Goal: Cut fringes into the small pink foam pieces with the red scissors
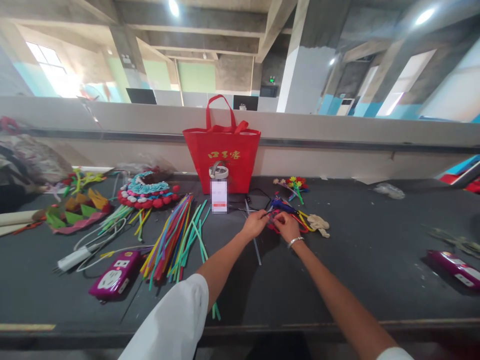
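Note:
My left hand [256, 223] is closed in a pinch over the dark table, with a thin dark strand seeming to run from its fingertips. Just beside it, my right hand [287, 226], with a silver bracelet on the wrist, has its fingers bent together; whatever lies in them is too small to make out. Behind the fingertips is a blue tool resembling a glue gun [282, 204]. Pink-red pieces [272, 227] show around the right hand, partly hidden by it. Close to its right lie a beige glove-like item [318, 224] and yellow and red fuzzy stems [304, 220].
Left of my hands lie a bundle of colourful pipe cleaners [170, 235], a purple box [116, 275] with a cable, and a pom-pom piece [148, 192]. A red bag [225, 145] stands behind a phone [219, 196]. Another purple box [455, 267] is far right.

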Available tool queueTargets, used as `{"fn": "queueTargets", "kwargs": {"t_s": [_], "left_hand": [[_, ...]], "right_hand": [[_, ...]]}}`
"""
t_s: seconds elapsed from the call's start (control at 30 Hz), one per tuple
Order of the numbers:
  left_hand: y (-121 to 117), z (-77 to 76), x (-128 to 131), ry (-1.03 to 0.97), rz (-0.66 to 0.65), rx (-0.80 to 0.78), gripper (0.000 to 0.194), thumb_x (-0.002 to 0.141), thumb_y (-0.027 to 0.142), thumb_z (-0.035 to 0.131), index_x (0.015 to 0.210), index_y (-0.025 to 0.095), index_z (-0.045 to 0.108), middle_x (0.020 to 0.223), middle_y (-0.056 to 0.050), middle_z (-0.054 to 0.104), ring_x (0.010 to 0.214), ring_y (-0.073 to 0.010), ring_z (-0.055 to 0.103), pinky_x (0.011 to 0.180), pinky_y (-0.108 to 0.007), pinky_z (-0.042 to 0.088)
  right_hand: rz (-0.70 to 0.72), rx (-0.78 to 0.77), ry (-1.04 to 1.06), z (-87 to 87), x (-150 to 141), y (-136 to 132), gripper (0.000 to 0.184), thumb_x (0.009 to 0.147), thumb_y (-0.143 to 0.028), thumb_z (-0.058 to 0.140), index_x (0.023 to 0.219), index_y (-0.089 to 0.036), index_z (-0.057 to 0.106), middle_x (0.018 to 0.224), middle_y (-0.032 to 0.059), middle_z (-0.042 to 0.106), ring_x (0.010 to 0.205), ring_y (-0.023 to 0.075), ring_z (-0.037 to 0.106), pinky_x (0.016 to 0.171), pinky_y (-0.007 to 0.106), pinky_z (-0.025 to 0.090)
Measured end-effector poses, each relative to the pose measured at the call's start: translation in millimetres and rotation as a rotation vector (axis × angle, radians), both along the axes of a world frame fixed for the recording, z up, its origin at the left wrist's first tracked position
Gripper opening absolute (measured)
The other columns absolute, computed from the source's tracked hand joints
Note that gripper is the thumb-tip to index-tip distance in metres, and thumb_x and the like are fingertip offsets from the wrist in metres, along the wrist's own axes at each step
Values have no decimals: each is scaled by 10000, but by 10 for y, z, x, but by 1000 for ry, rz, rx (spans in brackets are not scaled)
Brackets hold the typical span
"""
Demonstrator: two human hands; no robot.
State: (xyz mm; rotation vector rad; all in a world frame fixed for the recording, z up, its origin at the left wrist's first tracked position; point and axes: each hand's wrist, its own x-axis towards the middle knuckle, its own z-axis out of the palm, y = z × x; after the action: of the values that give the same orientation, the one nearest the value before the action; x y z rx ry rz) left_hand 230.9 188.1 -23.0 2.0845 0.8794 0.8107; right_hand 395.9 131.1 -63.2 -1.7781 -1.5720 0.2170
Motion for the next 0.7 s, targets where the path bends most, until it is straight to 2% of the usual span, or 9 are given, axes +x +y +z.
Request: {"fn": "queueTargets", "kwargs": {"t_s": [0.13,0.23,0.33,0.53,0.7], "left_hand": [[65,60,-3,-55,36,-37,260,870,319,443,697,188,586,652,27,555,698,-133,518,645,-236,369],[83,93,-5,-82,43,-66,270,863,317,435,661,187,560,636,26,543,687,-132,513,646,-242,368],[66,97,-11,-93,41,-88,276,850,306,433,619,187,526,607,32,518,653,-127,501,627,-245,361],[37,28,1,-90,21,-113,247,839,296,427,632,186,508,612,35,535,642,-123,520,617,-236,382],[67,-5,6,-81,44,-109,242,852,306,420,668,187,526,617,35,538,640,-124,518,632,-236,398]], "right_hand": [[26,-20,-24,8,150,-290,318,924,-352,573,1182,-166,579,1169,76,613,976,187,625,830,395,541],[20,-6,-35,58,213,-356,314,924,-351,572,1181,-172,583,1199,80,602,1022,199,611,870,418,525],[9,7,-4,95,162,-214,318,925,-352,570,1186,-170,579,1195,80,603,1015,198,614,863,415,528],[23,2,59,46,-172,184,344,922,-349,577,1210,-162,562,1186,80,605,991,196,624,833,404,541],[-47,-22,-5,33,-172,147,328,926,-353,568,1198,-169,571,1187,79,605,990,192,622,839,401,539]]}}
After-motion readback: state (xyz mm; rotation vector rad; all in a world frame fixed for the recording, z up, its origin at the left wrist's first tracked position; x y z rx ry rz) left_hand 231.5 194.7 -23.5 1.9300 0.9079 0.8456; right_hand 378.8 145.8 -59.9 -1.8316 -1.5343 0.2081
